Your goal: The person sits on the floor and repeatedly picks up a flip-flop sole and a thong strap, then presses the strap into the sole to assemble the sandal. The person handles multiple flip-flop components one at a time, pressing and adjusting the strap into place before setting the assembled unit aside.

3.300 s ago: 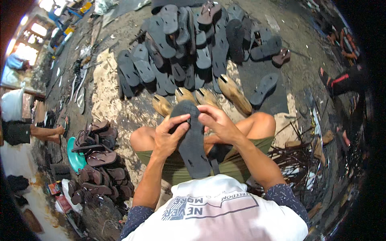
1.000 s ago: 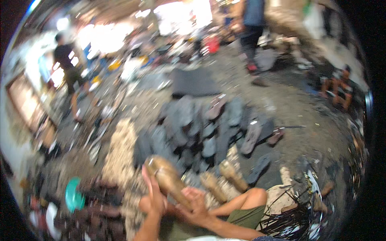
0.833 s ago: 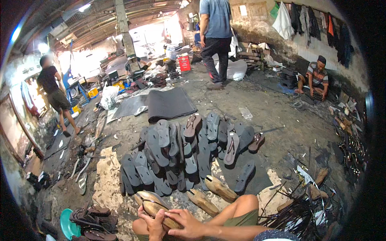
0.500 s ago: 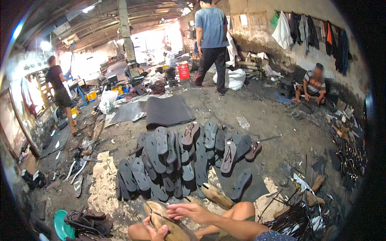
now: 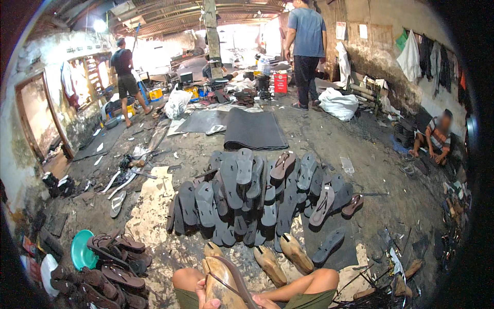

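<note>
Between my knees, a wooden shoe last (image 5: 217, 293) stands tilted with its toe up. A thin dark strap crosses it, and a brown flip-flop sole (image 5: 237, 275) runs along its right side, seen nearly edge-on. My left hand (image 5: 205, 298) is closed round the last's left side, thumb in front. Low at the picture's edge, my right hand (image 5: 265, 303) is closed at the sole's lower end, partly cut off. Just beyond lie other wooden lasts (image 5: 269, 265), two of them to the right. A heap of dark grey flip-flop soles (image 5: 239, 201) spreads in front of me.
At left, brown sandals (image 5: 121, 275) lie piled beside a green basin (image 5: 82, 250). Black strap strips (image 5: 383, 283) lie tangled at right. Dark sheets (image 5: 254, 129) cover floor farther off. One person (image 5: 307, 46) stands behind them, another (image 5: 125, 72) at left; a third (image 5: 437, 138) sits at right.
My right hand has moved from the last's top down to the lower edge. The brown sole now shows beside the last. The whole view has shifted, moving the scene rightward.
</note>
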Demonstrator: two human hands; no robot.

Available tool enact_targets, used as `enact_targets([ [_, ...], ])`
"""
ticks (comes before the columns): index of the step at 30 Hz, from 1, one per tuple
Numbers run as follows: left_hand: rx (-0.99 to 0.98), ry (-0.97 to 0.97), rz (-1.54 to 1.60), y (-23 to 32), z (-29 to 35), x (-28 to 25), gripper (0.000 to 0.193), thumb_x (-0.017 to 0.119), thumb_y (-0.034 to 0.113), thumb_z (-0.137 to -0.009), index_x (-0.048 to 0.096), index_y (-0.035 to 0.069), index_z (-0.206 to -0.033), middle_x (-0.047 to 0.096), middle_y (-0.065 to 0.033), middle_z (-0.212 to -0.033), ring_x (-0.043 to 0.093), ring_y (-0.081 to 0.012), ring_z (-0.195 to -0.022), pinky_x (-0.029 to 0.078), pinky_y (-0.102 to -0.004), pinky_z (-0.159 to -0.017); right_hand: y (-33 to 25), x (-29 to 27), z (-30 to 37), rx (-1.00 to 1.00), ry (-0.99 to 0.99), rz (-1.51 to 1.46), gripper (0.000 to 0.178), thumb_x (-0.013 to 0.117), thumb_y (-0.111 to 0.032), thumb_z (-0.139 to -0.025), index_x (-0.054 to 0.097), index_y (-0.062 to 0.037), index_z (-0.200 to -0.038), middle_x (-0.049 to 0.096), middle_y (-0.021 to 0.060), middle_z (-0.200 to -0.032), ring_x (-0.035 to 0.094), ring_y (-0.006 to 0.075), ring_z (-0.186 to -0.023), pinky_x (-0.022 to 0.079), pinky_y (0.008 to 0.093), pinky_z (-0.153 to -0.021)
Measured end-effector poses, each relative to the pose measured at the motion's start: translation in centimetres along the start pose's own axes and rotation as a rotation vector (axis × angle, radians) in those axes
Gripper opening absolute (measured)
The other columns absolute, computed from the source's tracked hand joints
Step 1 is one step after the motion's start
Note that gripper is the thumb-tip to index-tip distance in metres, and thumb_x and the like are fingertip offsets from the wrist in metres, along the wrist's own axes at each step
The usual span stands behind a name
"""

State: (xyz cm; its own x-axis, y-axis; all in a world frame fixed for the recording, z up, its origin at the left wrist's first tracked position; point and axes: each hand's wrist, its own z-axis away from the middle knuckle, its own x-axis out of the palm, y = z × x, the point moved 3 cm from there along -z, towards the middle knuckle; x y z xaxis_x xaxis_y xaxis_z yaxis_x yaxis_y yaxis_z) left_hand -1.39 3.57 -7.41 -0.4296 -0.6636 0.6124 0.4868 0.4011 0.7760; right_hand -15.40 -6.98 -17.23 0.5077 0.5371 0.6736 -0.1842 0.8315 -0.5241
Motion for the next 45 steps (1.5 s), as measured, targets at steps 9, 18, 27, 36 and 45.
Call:
enact_targets([
  [9, -0.01, -0.13, -0.128, 2.8, 1.1, 6.2, 0.096, 0.083, 0.027, -0.078, 0.024, 0.012, -0.152, 0.041, -0.0123, -0.146, 0.043, -0.0274, -0.135, 0.039, -0.041, -0.111, -8.1, -2.3, 0.9, -0.117, -0.329, 0.558, 0.056, 0.052, -0.054, -0.104, 0.061, -0.0036, -0.128, 0.068, 0.0097, -0.113, 0.065, 0.0193, -0.096, 0.054, 0.0361, -0.086],
  [18, 0.006, -0.447, -0.863, 6.7, 2.4, 11.6, 0.095, 0.083, 0.041, -0.083, 0.027, 0.008, -0.152, 0.041, -0.0201, -0.148, 0.043, -0.0345, -0.139, 0.036, -0.0489, -0.115, -14.1, 1.6, -3.5, -0.166, -0.188, 0.34, 0.071, 0.058, -0.06, -0.099, 0.058, 0.0029, -0.134, 0.065, 0.0121, -0.129, 0.062, 0.0196, -0.116, 0.047, 0.0367, -0.104],
  [27, -0.499, -0.069, -0.093, -3.0, 3.8, -1.3, 0.082, 0.071, 0.05, -0.092, 0.03, 0.015, -0.154, 0.042, -0.0117, -0.149, 0.045, -0.0308, -0.136, 0.034, -0.0469, -0.116, -9.2, -0.7, -4.5, -0.168, -0.408, -0.099, 0.067, 0.053, -0.057, -0.1, 0.052, -0.0029, -0.14, 0.065, 0.0146, -0.13, 0.067, 0.0268, -0.114, 0.052, 0.0419, -0.103],
  [36, -0.532, -0.11, -0.177, -3.2, 7.0, -3.8, 0.061, 0.063, 0.039, -0.1, 0.04, 0.008, -0.147, 0.046, -0.0146, -0.14, 0.053, -0.0267, -0.121, 0.041, -0.0415, -0.107, -8.6, 2.6, -3.7, -0.113, -0.33, -0.125, 0.065, 0.058, -0.056, -0.097, 0.057, -0.0033, -0.134, 0.068, 0.015, -0.122, 0.069, 0.0276, -0.108, 0.056, 0.0443, -0.098],
  [45, -0.003, -0.223, -0.939, 0.5, 0.6, -1.0, 0.069, 0.055, 0.028, -0.106, 0.02, 0.003, -0.16, 0.04, -0.0215, -0.148, 0.054, -0.0293, -0.129, 0.04, -0.0411, -0.111, -15.3, 4.2, -2.0, -0.02, -0.28, 0.575, 0.053, 0.052, -0.049, -0.105, 0.066, 0.0004, -0.12, 0.071, 0.0071, -0.108, 0.067, 0.0151, -0.093, 0.053, 0.0317, -0.086],
])
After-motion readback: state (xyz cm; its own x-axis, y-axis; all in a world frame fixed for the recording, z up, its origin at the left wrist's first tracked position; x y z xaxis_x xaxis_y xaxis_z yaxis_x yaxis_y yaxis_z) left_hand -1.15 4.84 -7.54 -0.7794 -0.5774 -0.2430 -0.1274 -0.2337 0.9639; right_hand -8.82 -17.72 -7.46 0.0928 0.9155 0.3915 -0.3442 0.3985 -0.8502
